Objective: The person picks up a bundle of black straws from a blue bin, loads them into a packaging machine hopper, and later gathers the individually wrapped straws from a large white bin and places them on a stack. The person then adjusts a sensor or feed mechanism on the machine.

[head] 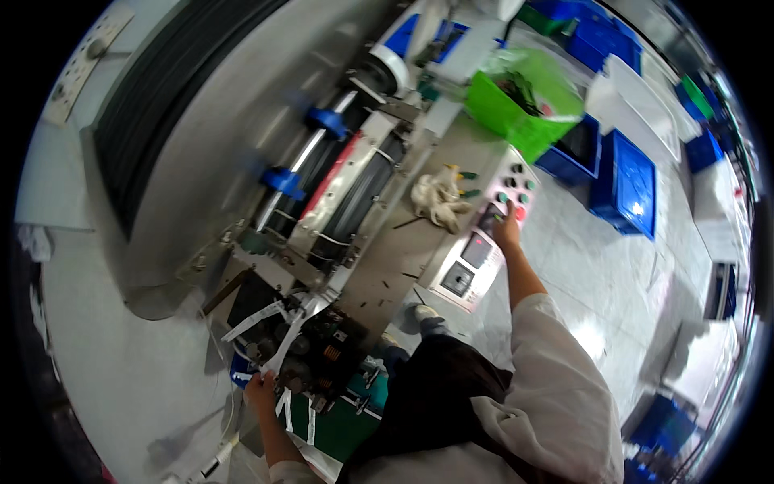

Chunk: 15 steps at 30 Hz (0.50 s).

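Observation:
My left hand (261,390) is at the lower end of the machine, its fingers closed on a white strip (284,346) that runs up to the metal frame. Dark rollers and mechanical parts (296,375) lie just beside this hand. My right hand (507,230) rests at the control panel (482,266), index finger stretched toward the buttons, close to a red button (520,213) and a green button (502,197). Whether the fingertip presses anything cannot be made out. Black strands (363,199) run along the machine bed, beside a red bar (329,176).
Cloth gloves (438,196) and green-handled pliers (468,184) lie on the machine's metal top (393,257). A large drum (199,151) with black windings stands left. A green bin (493,106) and a blue lidded crate (626,184) are beyond the panel.

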### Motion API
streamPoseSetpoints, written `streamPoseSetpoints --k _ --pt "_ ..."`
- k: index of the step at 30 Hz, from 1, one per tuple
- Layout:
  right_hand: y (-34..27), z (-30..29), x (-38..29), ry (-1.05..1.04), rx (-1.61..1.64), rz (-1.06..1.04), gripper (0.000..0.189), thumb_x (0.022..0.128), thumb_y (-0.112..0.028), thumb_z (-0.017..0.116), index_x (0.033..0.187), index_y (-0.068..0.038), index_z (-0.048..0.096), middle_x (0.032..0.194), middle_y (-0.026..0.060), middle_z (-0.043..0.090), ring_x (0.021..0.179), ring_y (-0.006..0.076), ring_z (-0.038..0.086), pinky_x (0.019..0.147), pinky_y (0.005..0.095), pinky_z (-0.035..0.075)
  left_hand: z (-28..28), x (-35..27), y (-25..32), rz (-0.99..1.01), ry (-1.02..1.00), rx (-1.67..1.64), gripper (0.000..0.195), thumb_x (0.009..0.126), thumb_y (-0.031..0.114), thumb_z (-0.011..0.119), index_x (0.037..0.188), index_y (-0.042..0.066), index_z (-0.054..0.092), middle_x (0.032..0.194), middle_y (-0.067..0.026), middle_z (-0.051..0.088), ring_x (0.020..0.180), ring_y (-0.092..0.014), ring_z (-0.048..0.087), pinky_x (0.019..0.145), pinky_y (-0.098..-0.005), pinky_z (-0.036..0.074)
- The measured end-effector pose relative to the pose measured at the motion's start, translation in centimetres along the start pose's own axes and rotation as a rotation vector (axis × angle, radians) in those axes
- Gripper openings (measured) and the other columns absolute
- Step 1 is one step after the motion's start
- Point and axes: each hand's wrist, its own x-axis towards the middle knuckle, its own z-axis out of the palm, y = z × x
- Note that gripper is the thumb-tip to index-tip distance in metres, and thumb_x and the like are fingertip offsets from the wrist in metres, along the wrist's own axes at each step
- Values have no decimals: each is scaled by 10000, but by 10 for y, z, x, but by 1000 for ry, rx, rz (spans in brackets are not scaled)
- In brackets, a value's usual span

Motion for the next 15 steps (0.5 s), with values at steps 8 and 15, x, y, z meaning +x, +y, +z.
streamPoseSetpoints --k 8,15 --pt "-3 3 23 -36 -216 -100 618 665 16 477 1258 -43 313 1169 211 452 1049 351 453 851 376 384 21 -12 -30 -96 78 -101 310 710 280 651 668 -12 555 491 -71 494 431 -123 452 407 -299 328" --pt "24 23 40 -38 -333 -294 658 657 -31 555 1266 -123 324 1129 146 509 1020 339 482 830 381 391 21 -29 -47 -73 161 -15 360 702 298 622 559 5 468 441 -132 405 393 -258 396 412 -372 292"
